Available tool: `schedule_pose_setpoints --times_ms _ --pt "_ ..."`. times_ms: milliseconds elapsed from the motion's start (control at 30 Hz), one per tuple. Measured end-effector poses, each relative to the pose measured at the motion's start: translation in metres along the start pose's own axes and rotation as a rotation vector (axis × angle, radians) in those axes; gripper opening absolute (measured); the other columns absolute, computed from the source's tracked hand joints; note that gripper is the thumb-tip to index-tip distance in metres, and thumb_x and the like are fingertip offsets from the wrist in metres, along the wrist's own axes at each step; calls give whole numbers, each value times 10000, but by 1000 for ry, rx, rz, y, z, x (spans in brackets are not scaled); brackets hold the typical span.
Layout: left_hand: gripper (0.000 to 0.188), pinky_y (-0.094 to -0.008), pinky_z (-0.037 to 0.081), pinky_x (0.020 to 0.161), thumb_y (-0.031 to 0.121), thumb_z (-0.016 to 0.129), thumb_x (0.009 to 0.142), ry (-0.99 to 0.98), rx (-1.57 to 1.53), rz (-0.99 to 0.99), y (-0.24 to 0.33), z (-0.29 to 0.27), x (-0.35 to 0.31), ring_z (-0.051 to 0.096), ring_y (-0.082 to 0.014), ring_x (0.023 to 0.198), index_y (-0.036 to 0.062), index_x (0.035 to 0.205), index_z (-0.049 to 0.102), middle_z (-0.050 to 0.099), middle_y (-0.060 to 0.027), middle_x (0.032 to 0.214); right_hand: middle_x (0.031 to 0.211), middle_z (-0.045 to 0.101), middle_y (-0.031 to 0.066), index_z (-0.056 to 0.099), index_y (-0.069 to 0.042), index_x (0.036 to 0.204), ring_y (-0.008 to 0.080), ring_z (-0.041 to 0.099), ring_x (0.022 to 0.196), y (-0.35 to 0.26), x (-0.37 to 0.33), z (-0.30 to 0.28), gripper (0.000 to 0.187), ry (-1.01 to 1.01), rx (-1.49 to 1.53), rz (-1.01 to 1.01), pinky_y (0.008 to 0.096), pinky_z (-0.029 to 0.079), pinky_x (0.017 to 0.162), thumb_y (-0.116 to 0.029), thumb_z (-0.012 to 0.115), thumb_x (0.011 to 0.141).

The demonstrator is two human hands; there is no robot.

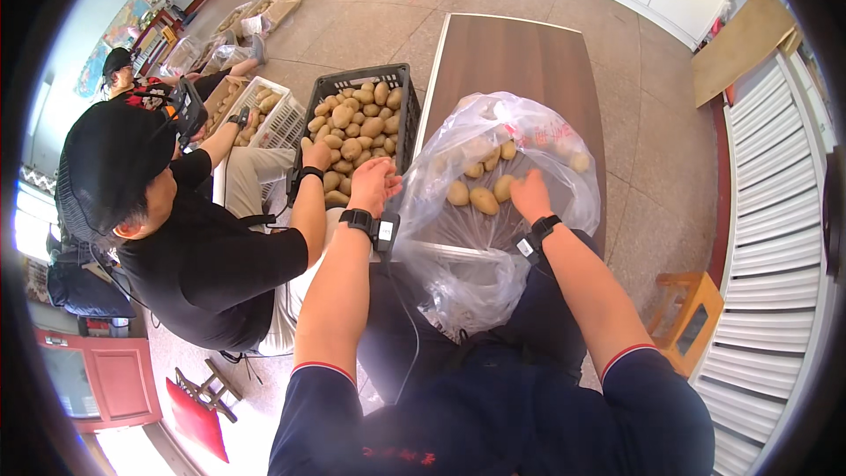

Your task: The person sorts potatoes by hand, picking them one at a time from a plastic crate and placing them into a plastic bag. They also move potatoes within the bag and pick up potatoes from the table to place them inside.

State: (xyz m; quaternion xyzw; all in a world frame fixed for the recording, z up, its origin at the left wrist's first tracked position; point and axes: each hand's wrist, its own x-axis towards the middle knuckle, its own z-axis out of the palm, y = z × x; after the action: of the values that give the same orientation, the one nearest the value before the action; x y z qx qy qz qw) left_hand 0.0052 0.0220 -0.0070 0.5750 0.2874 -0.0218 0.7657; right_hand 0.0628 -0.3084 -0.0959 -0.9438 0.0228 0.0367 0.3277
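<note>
A clear plastic bag (564, 203) lies spread open over the near end of a brown table, with several potatoes (483, 200) inside. My right hand (531, 197) reaches into the bag, its fingers closed against a potato (503, 188). Over the right edge of a black crate (409, 115) full of potatoes (352, 130), my left hand (376, 186) hovers with loosely bent fingers apart and nothing visible in them. A co-worker's hand (315, 155) is at the potatoes on the crate's near left side, close to my left hand.
The brown table (515, 53) extends away from me. A co-worker in black (211, 273) sits close on my left. Beyond are a white crate (280, 115) of potatoes and another seated person (132, 88). A wooden stool (687, 322) stands right, near a white radiator (767, 300).
</note>
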Motion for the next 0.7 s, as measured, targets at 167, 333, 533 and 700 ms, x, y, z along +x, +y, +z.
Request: schedule_pose_setpoints --times_ms 167,333,533,700 --pt "332 -332 549 667 201 583 921 -41 75 0 1 8 -11 630 -216 808 31 1201 528 593 -92 1006 846 634 100 557 -35 1042 217 625 619 -20 -6 -16 303 -200 897 372 340 462 508 -311 535 919" --pt "372 -322 537 673 239 581 917 -148 130 -34 0 23 -15 628 -226 806 12 1206 529 595 -113 1041 798 604 44 582 -71 1018 113 563 562 -38 -20 -32 278 -377 979 388 266 381 448 -329 493 967" --pt "362 -343 546 675 287 613 916 -250 192 -113 -3 43 -20 650 -235 816 44 1170 524 587 -104 1030 908 623 36 557 -80 1201 121 565 642 -63 -37 -29 315 -628 1025 215 258 397 501 -234 488 935" --pt "391 -402 540 792 320 592 926 -282 228 -159 -10 57 -23 628 -259 936 33 1181 516 589 -110 1071 1046 621 49 493 -79 1330 149 600 724 -99 -56 -31 454 -755 975 48 258 435 549 -113 449 879"
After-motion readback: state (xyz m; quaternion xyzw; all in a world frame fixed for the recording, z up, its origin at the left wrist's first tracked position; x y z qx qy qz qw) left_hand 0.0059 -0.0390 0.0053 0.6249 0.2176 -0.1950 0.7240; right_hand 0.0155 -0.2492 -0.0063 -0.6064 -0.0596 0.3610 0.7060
